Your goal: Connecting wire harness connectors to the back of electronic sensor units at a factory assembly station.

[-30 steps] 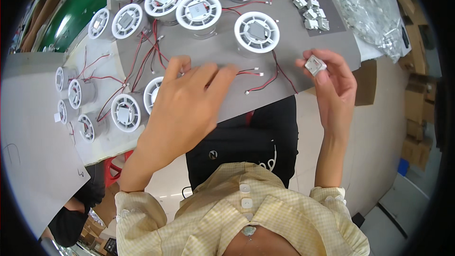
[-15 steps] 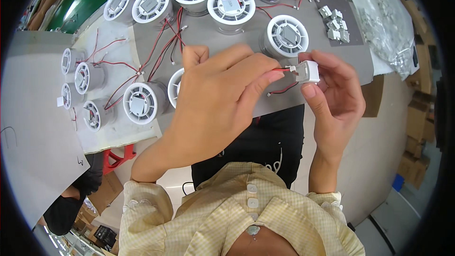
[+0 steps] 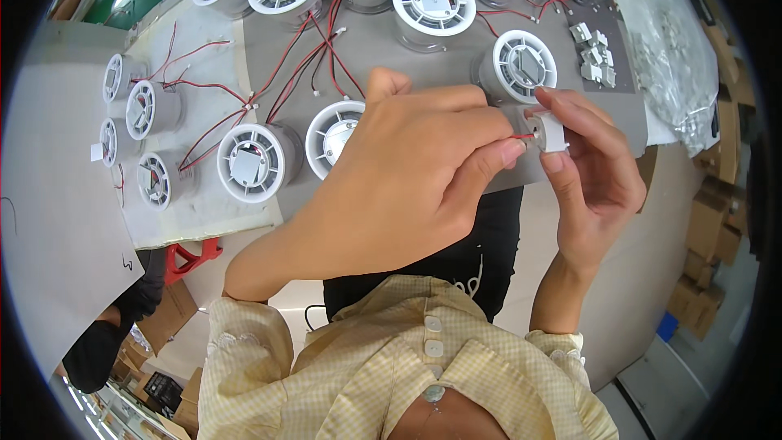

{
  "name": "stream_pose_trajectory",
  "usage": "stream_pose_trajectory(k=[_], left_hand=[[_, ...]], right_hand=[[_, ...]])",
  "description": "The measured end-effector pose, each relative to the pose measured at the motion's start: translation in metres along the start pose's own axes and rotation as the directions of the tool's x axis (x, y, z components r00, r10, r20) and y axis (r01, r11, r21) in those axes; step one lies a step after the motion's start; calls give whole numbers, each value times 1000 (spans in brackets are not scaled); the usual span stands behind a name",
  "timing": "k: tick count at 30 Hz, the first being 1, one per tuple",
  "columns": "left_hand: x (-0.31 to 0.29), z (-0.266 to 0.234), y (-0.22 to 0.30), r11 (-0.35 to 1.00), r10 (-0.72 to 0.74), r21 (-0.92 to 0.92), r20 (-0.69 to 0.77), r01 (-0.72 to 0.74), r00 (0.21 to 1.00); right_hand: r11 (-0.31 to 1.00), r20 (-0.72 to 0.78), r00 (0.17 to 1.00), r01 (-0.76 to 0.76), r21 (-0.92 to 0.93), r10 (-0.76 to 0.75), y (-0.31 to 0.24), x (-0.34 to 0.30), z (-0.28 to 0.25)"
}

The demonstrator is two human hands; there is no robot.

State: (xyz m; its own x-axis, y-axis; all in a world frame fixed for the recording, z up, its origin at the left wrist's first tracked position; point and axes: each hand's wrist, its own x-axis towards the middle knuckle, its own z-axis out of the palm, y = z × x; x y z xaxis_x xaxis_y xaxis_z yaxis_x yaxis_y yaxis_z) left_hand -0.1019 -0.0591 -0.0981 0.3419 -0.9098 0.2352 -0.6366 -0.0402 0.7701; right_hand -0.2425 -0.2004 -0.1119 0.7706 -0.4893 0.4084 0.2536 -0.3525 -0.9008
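My left hand (image 3: 423, 175) pinches a thin red wire (image 3: 525, 137) between thumb and forefinger. The wire's end meets the open side of a small white boxy plastic part (image 3: 553, 132), which my right hand (image 3: 601, 167) grips between thumb and fingers. Whether the plug is fully inside cannot be made out. Just beyond my hands stands a round white-rimmed unit (image 3: 524, 68) with a spoked face and a clear base. Another such unit (image 3: 332, 134) is partly hidden behind my left hand.
More round units (image 3: 433, 2) stand at the back and left of the grey mat (image 3: 358, 53), with red and black wires (image 3: 297, 65) between them. Several small white parts (image 3: 597, 57) lie at the right, beside a clear plastic bag (image 3: 672, 57). A person's dark sleeve (image 3: 151, 289) shows lower left.
Both hands have shifted slightly right with the wire and the white part. The wire's plug, visible earlier at the part's opening, now sits closer in. The view has shifted a little.
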Motion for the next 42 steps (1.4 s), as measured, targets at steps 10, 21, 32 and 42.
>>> stream_pose_trajectory(k=[10,21,32,42], left_hand=[[0,-4,-3,983,-57,-167,112,76,992],[2,-12,-2,970,-99,-192,255,151,962],[1,-15,0,967,-58,-224,273,123,960],[-2,-6,8,998,14,64,72,-19,997]], right_hand=[[992,86,994,78,-97,-70,-1,7,-7],[970,114,983,-163,182,144,-1,8,-9],[990,241,970,-74,122,43,-7,15,-11],[914,201,898,-405,33,391,-21,19,-6]])
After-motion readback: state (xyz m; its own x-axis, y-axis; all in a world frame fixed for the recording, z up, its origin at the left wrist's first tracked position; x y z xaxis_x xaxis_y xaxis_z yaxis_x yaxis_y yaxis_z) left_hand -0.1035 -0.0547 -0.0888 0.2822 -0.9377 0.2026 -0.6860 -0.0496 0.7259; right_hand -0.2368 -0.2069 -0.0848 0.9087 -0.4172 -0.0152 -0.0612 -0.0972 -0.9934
